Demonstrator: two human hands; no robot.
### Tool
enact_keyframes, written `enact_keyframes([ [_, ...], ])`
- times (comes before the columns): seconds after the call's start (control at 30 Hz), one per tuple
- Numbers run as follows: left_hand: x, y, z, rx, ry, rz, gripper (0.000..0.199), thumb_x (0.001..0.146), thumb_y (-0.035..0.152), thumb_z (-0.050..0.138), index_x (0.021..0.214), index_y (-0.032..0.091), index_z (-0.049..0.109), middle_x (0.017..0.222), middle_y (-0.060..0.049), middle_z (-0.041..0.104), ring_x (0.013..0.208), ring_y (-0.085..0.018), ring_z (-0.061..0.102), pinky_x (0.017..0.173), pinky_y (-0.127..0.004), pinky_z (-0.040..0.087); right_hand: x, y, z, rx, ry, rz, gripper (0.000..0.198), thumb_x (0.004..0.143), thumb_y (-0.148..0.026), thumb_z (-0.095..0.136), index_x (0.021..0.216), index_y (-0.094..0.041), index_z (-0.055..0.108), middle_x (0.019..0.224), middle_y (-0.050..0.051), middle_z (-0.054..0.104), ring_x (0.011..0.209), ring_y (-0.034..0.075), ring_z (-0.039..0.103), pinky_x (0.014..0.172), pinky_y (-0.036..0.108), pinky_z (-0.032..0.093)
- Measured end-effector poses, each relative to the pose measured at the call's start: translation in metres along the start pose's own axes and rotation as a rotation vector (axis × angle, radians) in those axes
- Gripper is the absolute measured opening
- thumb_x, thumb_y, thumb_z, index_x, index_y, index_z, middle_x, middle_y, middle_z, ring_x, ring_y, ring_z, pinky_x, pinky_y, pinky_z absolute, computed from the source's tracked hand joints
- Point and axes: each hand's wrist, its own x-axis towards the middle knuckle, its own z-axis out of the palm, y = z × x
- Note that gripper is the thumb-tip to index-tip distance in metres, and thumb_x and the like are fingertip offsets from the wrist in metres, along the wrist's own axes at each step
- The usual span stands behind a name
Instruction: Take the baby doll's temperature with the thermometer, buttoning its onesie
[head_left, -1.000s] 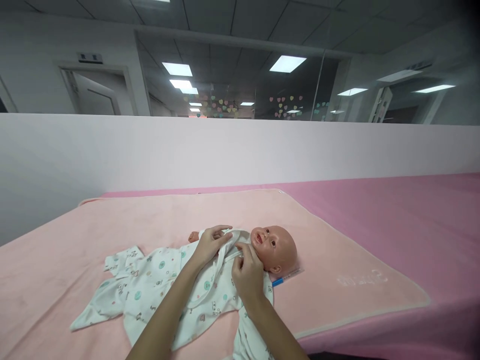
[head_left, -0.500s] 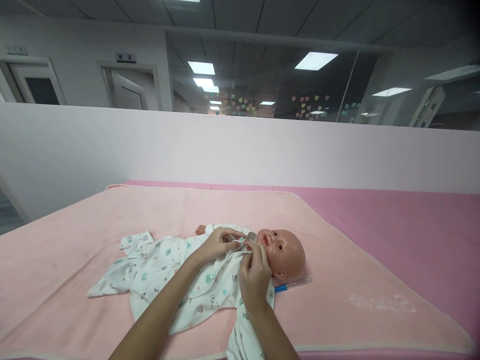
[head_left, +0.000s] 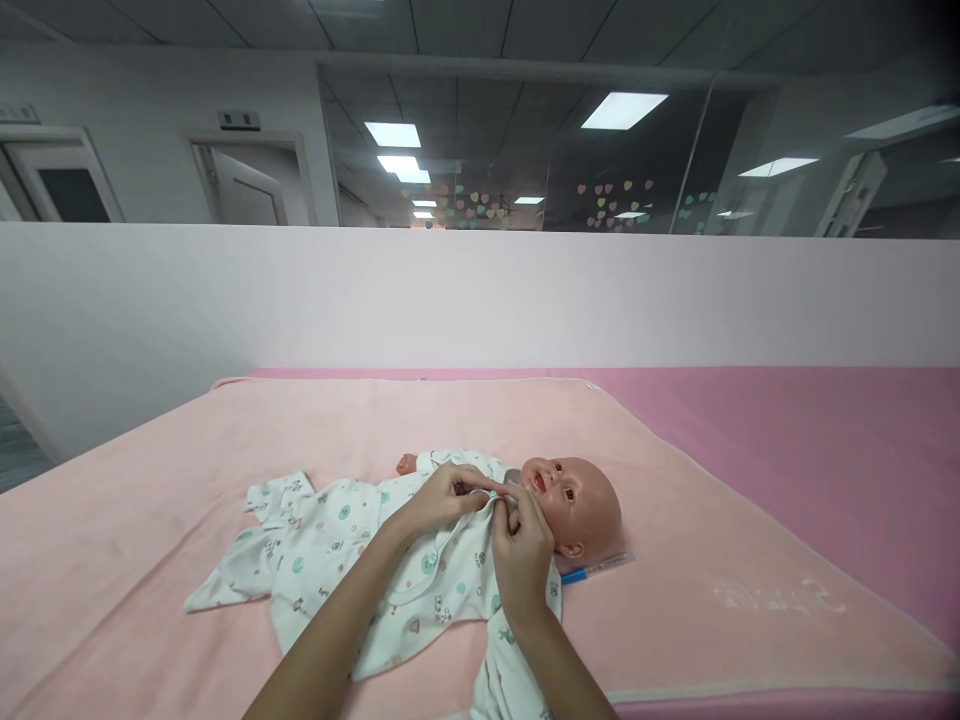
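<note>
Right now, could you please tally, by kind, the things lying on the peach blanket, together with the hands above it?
Doll: 1
Printed garment: 1
Blue-and-clear item by the doll's head: 1
Hands: 2 (left hand, right hand)
Total: 5

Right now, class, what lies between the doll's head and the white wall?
In the head view, peach blanket, then a strip of pink sheet, lie between the doll's head and the white wall.
</note>
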Motion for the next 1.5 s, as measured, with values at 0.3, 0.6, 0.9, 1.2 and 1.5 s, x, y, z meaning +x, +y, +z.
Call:
enact_keyframes([
  [0.3, 0.0012, 0.0038, 0.0026, 0.036, 0.033, 0.038, 0.027, 0.079, 0.024, 0.052, 0.099, 0.019, 0.068, 0.081, -0.005, 0.060, 0.068, -0.011, 0.050, 0.059, -0.020, 0.037, 0.0002, 0.0031, 0.0001, -0.003, -0.046, 0.035, 0.022, 0.085, -0.022, 0.039, 0.086, -0.017, 0.061, 0.076, 0.005, 0.060, 0.069, 0.016, 0.054, 0.061, 0.027, 0.041],
  [0.6, 0.0003, 0.0021, 0.0044, 0.000, 0.088, -0.040, 0.035, 0.075, 0.038, 0.057, 0.096, 0.013, 0.069, 0.062, -0.003, 0.060, 0.052, -0.009, 0.043, 0.048, -0.020, 0.031, 0.0005, 0.0018, -0.0002, -0.002, -0.044, 0.057, 0.024, 0.085, -0.023, 0.038, 0.086, -0.016, 0.061, 0.079, 0.006, 0.061, 0.072, 0.017, 0.055, 0.063, 0.028, 0.042],
  [0.9, -0.0006, 0.0071, 0.0033, -0.039, 0.084, -0.040, 0.042, 0.071, 0.047, 0.060, 0.090, 0.012, 0.071, 0.061, -0.004, 0.060, 0.053, -0.009, 0.042, 0.048, -0.021, 0.030, -0.0009, 0.0049, 0.0001, -0.003, -0.050, 0.037, 0.020, 0.085, -0.021, 0.040, 0.089, -0.017, 0.059, 0.084, 0.007, 0.059, 0.079, 0.018, 0.055, 0.068, 0.029, 0.044],
  [1.2, 0.0004, 0.0060, 0.0030, 0.011, 0.040, -0.057, 0.040, 0.069, 0.043, 0.063, 0.093, 0.012, 0.070, 0.059, -0.002, 0.057, 0.049, -0.006, 0.033, 0.046, -0.021, 0.023, -0.0007, 0.0035, -0.0008, -0.002, -0.047, 0.010, 0.016, 0.085, -0.020, 0.040, 0.086, -0.017, 0.056, 0.080, 0.005, 0.056, 0.075, 0.017, 0.054, 0.066, 0.028, 0.043],
  [1.5, 0.0021, 0.0010, 0.0030, -0.014, 0.057, -0.071, 0.035, 0.072, 0.041, 0.060, 0.086, 0.010, 0.070, 0.058, -0.002, 0.056, 0.052, -0.008, 0.039, 0.048, -0.021, 0.028, -0.0011, 0.0028, -0.0015, -0.008, -0.037, 0.001, 0.020, 0.084, -0.020, 0.039, 0.083, -0.016, 0.058, 0.070, 0.003, 0.054, 0.062, 0.014, 0.049, 0.057, 0.025, 0.040],
])
